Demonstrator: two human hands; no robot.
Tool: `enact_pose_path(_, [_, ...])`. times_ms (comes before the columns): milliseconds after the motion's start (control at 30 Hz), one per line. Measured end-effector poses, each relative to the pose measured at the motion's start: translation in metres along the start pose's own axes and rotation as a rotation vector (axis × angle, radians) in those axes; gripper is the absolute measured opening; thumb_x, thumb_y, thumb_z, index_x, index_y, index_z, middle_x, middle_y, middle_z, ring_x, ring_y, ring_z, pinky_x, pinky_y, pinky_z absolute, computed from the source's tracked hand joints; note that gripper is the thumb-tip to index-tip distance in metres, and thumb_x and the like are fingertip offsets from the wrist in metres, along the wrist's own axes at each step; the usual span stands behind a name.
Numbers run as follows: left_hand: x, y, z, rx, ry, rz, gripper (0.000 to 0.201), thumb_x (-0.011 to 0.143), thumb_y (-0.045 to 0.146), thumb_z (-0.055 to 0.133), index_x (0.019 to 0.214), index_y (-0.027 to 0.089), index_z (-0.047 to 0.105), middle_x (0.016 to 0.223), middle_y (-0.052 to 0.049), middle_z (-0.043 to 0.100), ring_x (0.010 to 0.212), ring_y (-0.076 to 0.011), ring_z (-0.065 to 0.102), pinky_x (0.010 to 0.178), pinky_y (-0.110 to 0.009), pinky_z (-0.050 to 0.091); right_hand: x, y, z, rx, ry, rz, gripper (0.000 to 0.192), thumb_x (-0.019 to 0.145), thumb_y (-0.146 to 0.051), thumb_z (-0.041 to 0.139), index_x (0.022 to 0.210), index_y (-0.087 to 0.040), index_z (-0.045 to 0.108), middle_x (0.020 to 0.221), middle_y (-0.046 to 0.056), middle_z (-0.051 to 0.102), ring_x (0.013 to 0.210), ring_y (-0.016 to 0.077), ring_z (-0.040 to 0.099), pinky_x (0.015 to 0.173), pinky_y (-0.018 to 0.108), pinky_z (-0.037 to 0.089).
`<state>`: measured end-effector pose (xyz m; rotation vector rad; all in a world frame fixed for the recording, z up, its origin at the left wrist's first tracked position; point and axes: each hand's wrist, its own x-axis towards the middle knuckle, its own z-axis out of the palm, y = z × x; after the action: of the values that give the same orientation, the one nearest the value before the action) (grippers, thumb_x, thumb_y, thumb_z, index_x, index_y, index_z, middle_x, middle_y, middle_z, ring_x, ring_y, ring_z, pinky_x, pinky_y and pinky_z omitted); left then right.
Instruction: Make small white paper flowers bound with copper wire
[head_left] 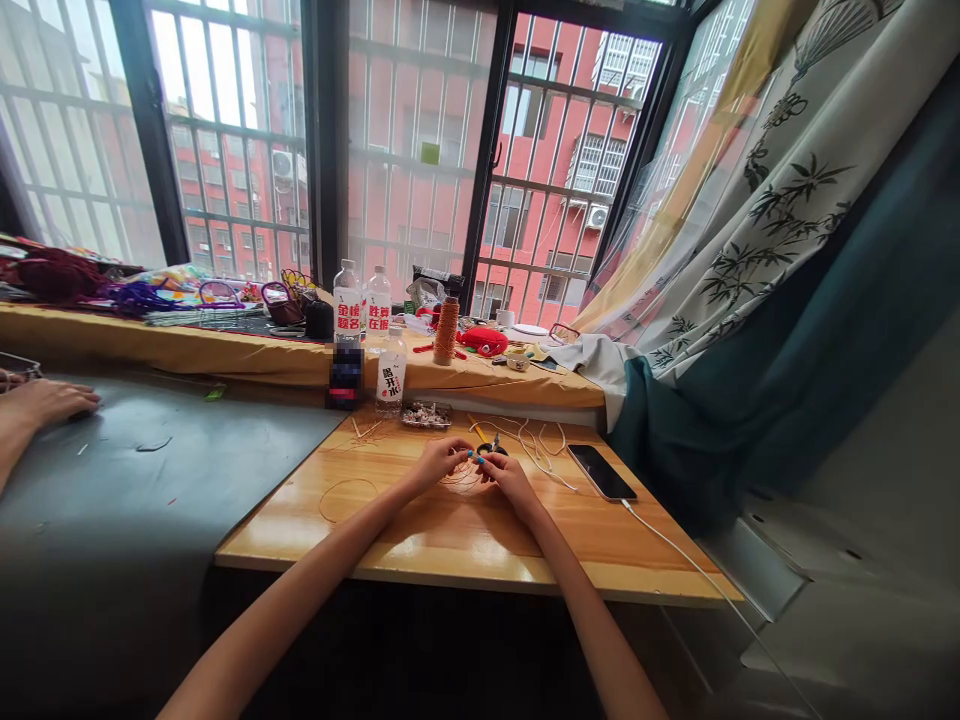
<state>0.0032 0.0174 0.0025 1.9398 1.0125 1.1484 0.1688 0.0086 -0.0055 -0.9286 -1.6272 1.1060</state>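
My left hand (pixel 439 462) and my right hand (pixel 506 476) meet over the middle of a small wooden table (pixel 420 540). Both pinch a thin tan cord (pixel 469 472) between the fingertips, and loose loops of the same cord (pixel 341 497) lie on the wood to the left. Small scissors (pixel 489 446) rest just beyond my fingers. Several cut lengths of pale cord (pixel 536 445) lie to the right of my hands.
A black phone (pixel 601 471) with a white cable lies at the table's right. A water bottle (pixel 391 372), a tray of small bits (pixel 427 414) and a thread spool (pixel 446 330) stand behind. Another person's hand (pixel 45 400) rests on the grey surface at left.
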Motion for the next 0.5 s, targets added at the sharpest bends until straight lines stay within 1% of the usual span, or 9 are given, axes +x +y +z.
enact_pose_path(100, [-0.001, 0.002, 0.000, -0.002, -0.015, -0.003, 0.026, 0.070, 0.032, 0.047, 0.082, 0.013, 0.061, 0.056, 0.002, 0.050, 0.044, -0.0054, 0.040, 0.042, -0.016, 0.033, -0.001, -0.002, 0.001, 0.010, -0.004, 0.014, 0.025, 0.063, -0.040, 0.059, 0.069, -0.016, 0.060, 0.061, -0.001, 0.054, 0.053, 0.0084, 0.047, 0.053, 0.022, 0.034])
enact_pose_path(233, [-0.003, 0.011, -0.002, -0.006, 0.060, -0.018, 0.025, 0.070, 0.029, 0.046, 0.079, 0.011, 0.060, 0.055, 0.002, 0.049, 0.044, -0.0056, 0.040, 0.041, -0.017, 0.033, -0.003, -0.006, 0.002, 0.075, 0.044, 0.086, 0.031, 0.065, -0.045, 0.054, 0.068, -0.015, 0.060, 0.062, 0.000, 0.055, 0.052, 0.0081, 0.046, 0.052, 0.022, 0.033])
enact_pose_path(333, [-0.003, 0.014, -0.003, 0.002, 0.092, -0.018, 0.025, 0.069, 0.029, 0.046, 0.079, 0.010, 0.060, 0.057, 0.002, 0.049, 0.045, -0.0060, 0.040, 0.042, -0.017, 0.033, -0.005, -0.009, 0.001, 0.150, 0.090, 0.117, 0.027, 0.063, -0.042, 0.058, 0.066, -0.015, 0.060, 0.060, 0.000, 0.053, 0.051, 0.0072, 0.045, 0.051, 0.022, 0.032])
enact_pose_path(500, [-0.003, 0.014, -0.003, -0.010, 0.065, -0.013, 0.028, 0.068, 0.031, 0.047, 0.083, 0.011, 0.060, 0.058, 0.001, 0.050, 0.045, -0.0060, 0.040, 0.041, -0.017, 0.033, -0.004, -0.008, -0.001, 0.269, 0.071, 0.116, 0.020, 0.058, -0.034, 0.064, 0.068, -0.016, 0.060, 0.062, -0.002, 0.053, 0.053, 0.0068, 0.045, 0.055, 0.022, 0.034])
